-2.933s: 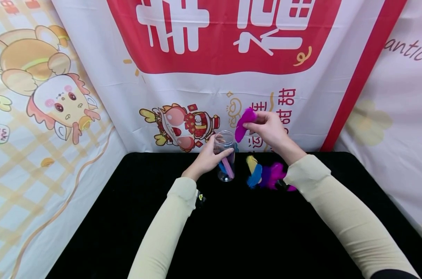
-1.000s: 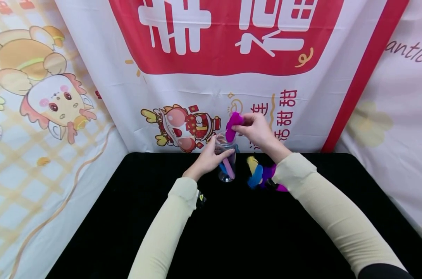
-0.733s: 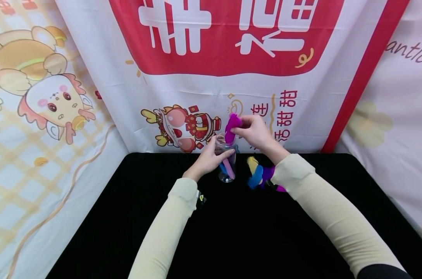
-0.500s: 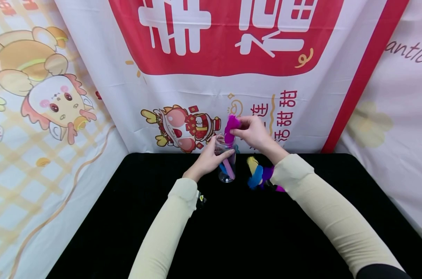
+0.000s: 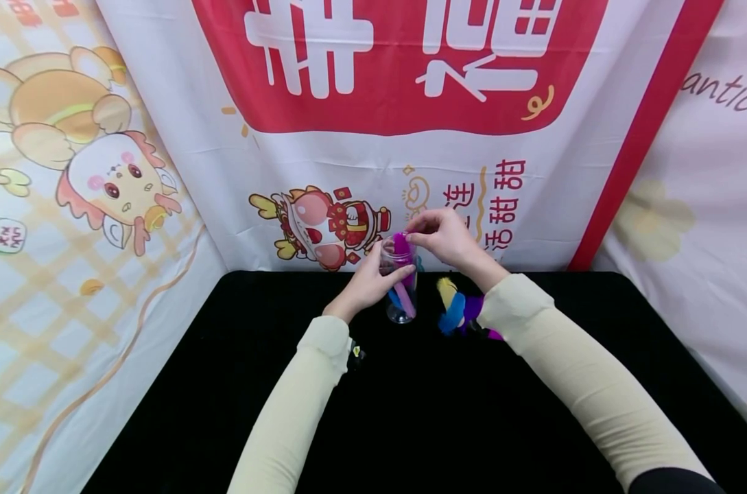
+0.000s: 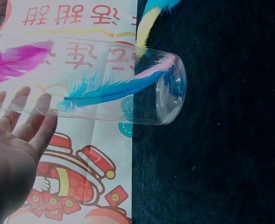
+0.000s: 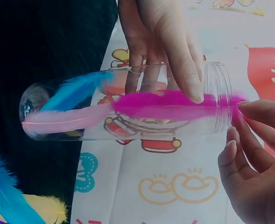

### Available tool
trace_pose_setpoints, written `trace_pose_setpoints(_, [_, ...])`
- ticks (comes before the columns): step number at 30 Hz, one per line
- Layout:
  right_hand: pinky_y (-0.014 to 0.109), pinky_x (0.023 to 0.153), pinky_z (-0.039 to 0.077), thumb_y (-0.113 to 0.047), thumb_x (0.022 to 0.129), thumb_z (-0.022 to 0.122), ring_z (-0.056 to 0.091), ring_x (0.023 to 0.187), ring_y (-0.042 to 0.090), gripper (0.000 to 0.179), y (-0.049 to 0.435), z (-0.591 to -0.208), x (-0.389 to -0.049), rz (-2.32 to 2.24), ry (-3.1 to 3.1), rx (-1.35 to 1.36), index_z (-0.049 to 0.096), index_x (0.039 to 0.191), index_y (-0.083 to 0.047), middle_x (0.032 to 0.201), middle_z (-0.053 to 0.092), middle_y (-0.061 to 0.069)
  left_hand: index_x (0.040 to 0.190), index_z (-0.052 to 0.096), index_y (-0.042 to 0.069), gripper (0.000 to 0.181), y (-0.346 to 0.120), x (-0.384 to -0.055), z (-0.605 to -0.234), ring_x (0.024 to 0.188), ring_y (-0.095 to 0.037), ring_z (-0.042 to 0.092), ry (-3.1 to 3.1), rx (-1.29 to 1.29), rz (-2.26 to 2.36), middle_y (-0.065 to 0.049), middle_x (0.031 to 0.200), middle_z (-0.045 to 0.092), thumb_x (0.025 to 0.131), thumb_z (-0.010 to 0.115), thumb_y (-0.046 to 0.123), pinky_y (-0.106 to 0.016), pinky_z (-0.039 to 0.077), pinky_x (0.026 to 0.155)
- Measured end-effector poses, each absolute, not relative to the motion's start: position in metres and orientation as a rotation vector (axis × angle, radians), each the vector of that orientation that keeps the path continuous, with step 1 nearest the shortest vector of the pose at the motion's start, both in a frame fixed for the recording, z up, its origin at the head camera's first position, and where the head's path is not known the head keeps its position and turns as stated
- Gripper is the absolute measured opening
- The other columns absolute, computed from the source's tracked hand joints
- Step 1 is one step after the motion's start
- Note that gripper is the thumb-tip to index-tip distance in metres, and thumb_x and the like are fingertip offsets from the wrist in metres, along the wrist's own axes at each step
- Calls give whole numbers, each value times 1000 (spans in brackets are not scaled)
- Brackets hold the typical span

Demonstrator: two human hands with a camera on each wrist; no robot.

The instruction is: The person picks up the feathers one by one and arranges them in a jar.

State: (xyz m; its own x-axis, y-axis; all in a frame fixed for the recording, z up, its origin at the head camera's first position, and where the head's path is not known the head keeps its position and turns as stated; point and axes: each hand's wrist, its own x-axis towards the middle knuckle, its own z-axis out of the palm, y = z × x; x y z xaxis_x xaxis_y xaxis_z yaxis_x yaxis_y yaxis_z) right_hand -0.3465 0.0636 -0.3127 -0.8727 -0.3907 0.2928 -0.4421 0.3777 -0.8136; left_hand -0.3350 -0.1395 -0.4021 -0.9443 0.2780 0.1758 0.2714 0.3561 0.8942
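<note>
A clear, tall jar (image 5: 393,314) stands upright near the back of the black table, and my left hand (image 5: 363,283) grips it round its upper part. Inside lie a blue feather (image 6: 118,88) and a pale pink feather (image 7: 67,122), both low down. My right hand (image 5: 444,237) is at the jar's mouth, pinching the end of a magenta feather (image 7: 165,105) between thumb and finger. Most of that feather is inside the jar; its pinched end sticks out past the threaded rim.
Right of the jar lies a small heap of feathers: a yellow feather (image 5: 446,289), a blue feather (image 5: 452,315), a purple feather (image 5: 472,309) and some magenta. The black table (image 5: 379,412) ends at a printed cloth backdrop (image 5: 311,158) close behind the jar.
My right hand has brought the magenta feather left to the jar and lowered it through the mouth, so most of it is inside. My left hand keeps its grip on the jar.
</note>
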Motion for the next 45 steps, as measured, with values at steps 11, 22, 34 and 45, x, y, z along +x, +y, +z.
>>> trace_pose_setpoints(11, [29, 76, 55, -7, 94, 74, 68, 87, 21, 15, 65, -316, -344, 1521, -2566, 791, 75, 106, 2, 98, 74, 15, 148, 37, 17, 71, -138, -336, -403, 127, -25, 57, 2573, 536, 1699, -7, 137, 52, 95, 70, 51, -44, 46, 110])
trace_pose_setpoints(22, [27, 67, 52, -11, 95, 74, 65, 83, 20, 20, 71, -310, -341, 1493, -2595, 825, 74, 110, 2, 99, 74, 13, 149, 36, 14, 75, -139, -336, -405, 124, -25, 59, 2627, 556, 1687, -4, 134, 54, 94, 70, 53, -44, 48, 108])
trace_pose_setpoints(34, [27, 66, 52, -15, 94, 76, 64, 81, 20, 16, 84, -306, -337, 1456, -2622, 836, 76, 105, -4, 97, 74, 13, 150, 36, 11, 80, -139, -339, -404, 125, -26, 58, 2632, 559, 1684, -5, 134, 54, 93, 70, 55, -46, 47, 109])
trace_pose_setpoints(45, [29, 69, 54, -13, 95, 74, 66, 83, 22, 18, 96, -309, -336, 1443, -2621, 860, 75, 107, 0, 98, 74, 14, 147, 38, 16, 73, -139, -339, -405, 125, -25, 58, 2640, 552, 1684, -5, 135, 54, 94, 71, 53, -44, 48, 108])
